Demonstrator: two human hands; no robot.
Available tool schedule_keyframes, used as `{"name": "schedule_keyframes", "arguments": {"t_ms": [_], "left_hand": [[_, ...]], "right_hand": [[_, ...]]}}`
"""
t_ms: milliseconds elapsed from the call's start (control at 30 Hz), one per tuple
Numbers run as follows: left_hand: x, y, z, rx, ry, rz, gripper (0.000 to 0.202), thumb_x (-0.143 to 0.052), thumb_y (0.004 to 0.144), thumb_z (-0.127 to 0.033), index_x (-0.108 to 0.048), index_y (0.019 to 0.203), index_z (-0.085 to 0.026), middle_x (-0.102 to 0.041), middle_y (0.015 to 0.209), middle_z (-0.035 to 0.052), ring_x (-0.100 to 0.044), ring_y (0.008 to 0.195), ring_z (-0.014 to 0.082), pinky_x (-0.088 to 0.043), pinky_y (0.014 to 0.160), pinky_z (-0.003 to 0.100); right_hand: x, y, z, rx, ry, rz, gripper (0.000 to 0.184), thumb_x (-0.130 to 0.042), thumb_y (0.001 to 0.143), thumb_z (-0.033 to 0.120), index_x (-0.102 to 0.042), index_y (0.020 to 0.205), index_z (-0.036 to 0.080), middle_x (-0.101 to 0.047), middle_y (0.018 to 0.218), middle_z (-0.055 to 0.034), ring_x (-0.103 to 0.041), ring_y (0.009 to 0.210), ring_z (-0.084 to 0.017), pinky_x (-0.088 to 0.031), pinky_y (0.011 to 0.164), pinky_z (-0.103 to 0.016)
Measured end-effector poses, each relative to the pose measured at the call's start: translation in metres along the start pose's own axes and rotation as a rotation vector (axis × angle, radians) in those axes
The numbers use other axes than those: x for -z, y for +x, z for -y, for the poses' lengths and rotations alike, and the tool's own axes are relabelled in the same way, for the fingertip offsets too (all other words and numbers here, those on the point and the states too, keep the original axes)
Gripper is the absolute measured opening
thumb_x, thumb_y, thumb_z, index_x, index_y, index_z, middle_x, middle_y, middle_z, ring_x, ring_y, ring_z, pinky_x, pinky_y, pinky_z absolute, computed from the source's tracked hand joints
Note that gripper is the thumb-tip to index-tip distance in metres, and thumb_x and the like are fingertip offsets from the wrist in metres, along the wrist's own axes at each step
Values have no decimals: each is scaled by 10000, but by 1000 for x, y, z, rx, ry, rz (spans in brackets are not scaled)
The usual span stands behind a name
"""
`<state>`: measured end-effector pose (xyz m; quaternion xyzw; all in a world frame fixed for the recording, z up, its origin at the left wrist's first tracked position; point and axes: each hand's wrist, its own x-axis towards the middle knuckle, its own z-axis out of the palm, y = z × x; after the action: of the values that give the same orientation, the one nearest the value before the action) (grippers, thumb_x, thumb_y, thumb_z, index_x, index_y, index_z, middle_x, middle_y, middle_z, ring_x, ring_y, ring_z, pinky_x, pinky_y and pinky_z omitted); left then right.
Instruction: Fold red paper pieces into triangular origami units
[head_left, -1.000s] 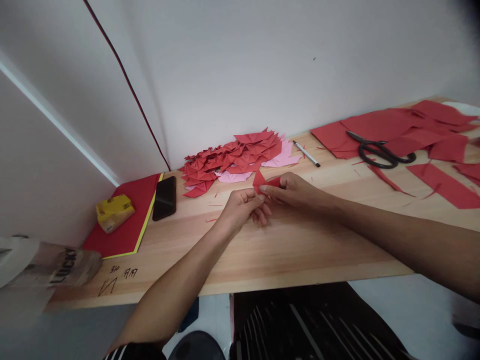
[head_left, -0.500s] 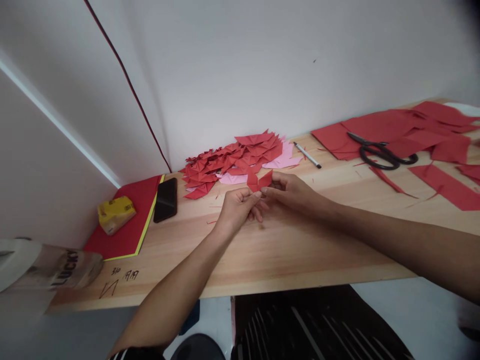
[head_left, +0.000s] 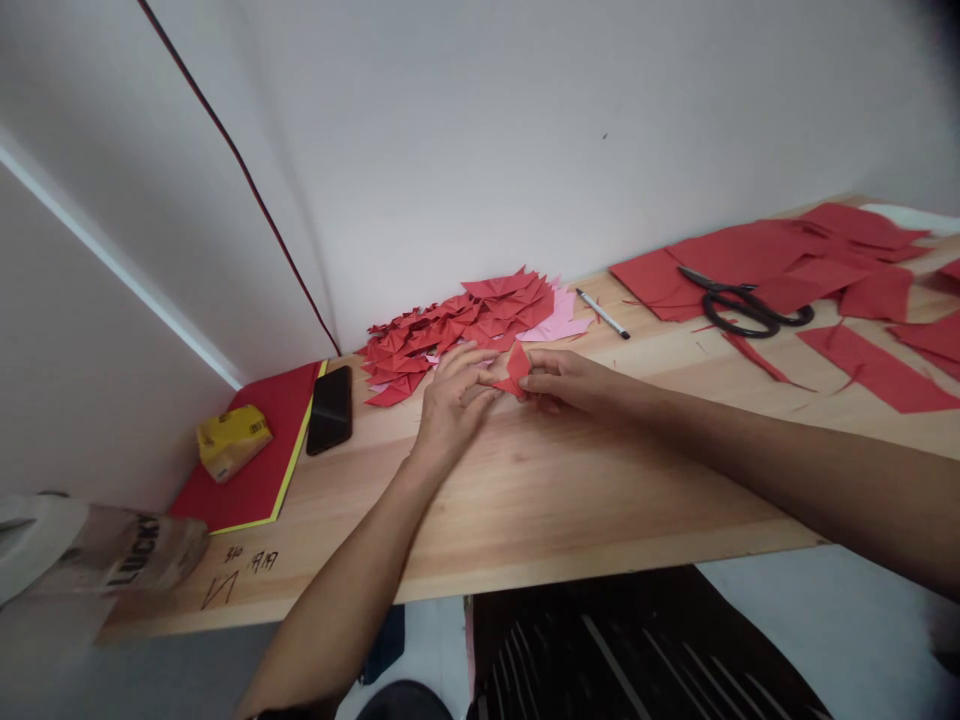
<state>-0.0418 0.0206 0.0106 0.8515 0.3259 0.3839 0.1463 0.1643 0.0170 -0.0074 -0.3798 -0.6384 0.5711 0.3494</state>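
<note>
A small folded piece of red paper (head_left: pixel 517 366) is held over the table between my two hands. My right hand (head_left: pixel 559 378) pinches its right side, thumb in front and fingers behind. At the paper's left corner are the thumb and index finger of my left hand (head_left: pixel 459 392), closed about the tip, while its other fingers stretch forward. Just behind my hands, a heap of folded red paper pieces (head_left: pixel 457 325) lies against the wall, with some pink pieces (head_left: pixel 564 315) under and beside it.
A grey-white pen (head_left: pixel 604 314) lies right of the heap. Farther right are black-handled scissors (head_left: pixel 742 308), red paper sheets (head_left: pixel 660 280) and cut strips (head_left: pixel 881 368). On the left are a phone (head_left: pixel 330 410), a red pad (head_left: pixel 251 505), a yellow packet (head_left: pixel 234 440) and a clear bottle (head_left: pixel 142 550).
The folded paper has turned, its two raised points now showing as one upright flap. My left hand's fingers have straightened and spread. The whole view has shifted slightly.
</note>
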Motion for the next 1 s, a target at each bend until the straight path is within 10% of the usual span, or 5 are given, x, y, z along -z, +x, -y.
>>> {"name": "schedule_keyframes", "arguments": {"t_ms": [167, 1000], "left_hand": [[-4, -3, -6, 91, -123, -13, 22, -651, 828, -211, -641, 834, -192, -690, 888, 34, -631, 871, 165, -487, 832, 304], [-21, -6, -8, 683, -749, -39, 210, -772, 672, -288, -678, 759, -121, -700, 727, 44, -616, 641, 111, -459, 668, 228]], "right_hand": [[-2, -3, 7, 19, -74, -55, 135, -553, 814, 303, -463, 817, 202, -526, 619, 45, -448, 465, -84, -315, 442, -222], [-13, -8, 3, 92, -248, -138, 124, -522, 846, 316, -477, 813, 205, -490, 616, 53, -438, 519, -96, -293, 479, -233]]}}
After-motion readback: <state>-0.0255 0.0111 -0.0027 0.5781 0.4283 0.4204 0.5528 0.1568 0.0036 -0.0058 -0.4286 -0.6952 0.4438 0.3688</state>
